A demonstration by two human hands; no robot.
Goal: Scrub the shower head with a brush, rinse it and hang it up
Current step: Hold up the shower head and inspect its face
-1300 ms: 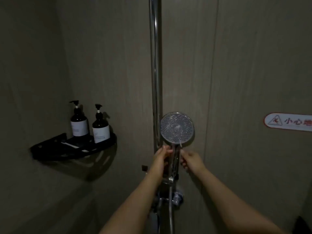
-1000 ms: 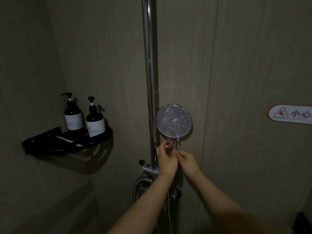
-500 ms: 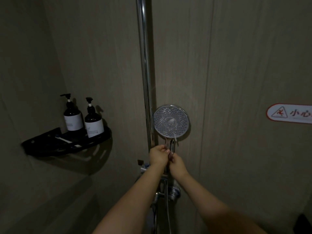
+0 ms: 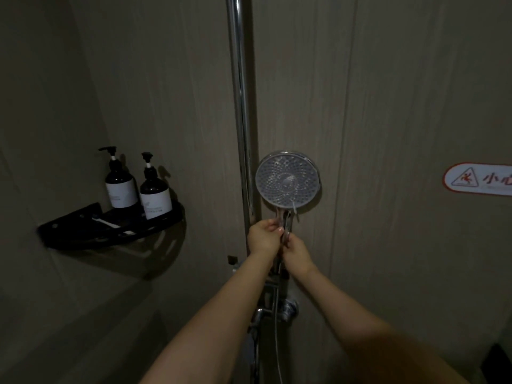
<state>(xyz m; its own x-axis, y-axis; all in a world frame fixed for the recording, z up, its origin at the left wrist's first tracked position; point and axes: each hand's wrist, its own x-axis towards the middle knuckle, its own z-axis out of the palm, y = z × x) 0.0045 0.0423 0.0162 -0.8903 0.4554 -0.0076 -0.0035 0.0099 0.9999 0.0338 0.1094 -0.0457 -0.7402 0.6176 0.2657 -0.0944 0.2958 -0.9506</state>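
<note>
Dim shower stall, grey wood-grain wall panels (image 4: 415,106). A round chrome-rimmed shower head with a grey nozzle face (image 4: 288,180) stood upright just right of the vertical chrome riser pipe (image 4: 239,92), face toward the camera, near the centre of view; its chrome handle (image 4: 286,220) ran straight down toward 6 o'clock into both hands. The left hand (image 4: 263,239) was wrapped around the handle from the 9 o'clock side, fingers curled over it, thumb side up. The right hand (image 4: 297,254) gripped the handle slightly lower, from the 4 o'clock side, fingers curled in against it; the two hands touched each other at the handle. Whether the handle was seated in a holder could not be told: the hands covered that part. Below the hands, at 6 o'clock, sat a chrome mixer fitting (image 4: 273,306) with a thin hose (image 4: 277,350) dropping out of frame. At 9 o'clock from the shower head, well apart from it, a black corner shelf (image 4: 69,225) was fixed to the wall, carrying two dark pump bottles with white labels (image 4: 138,184) side by side and a small white stick-like item (image 4: 106,222), too dim to identify. At 3 o'clock, cut by the frame edge, a white warning sticker with a red border (image 4: 482,180) was stuck on the wall.
</note>
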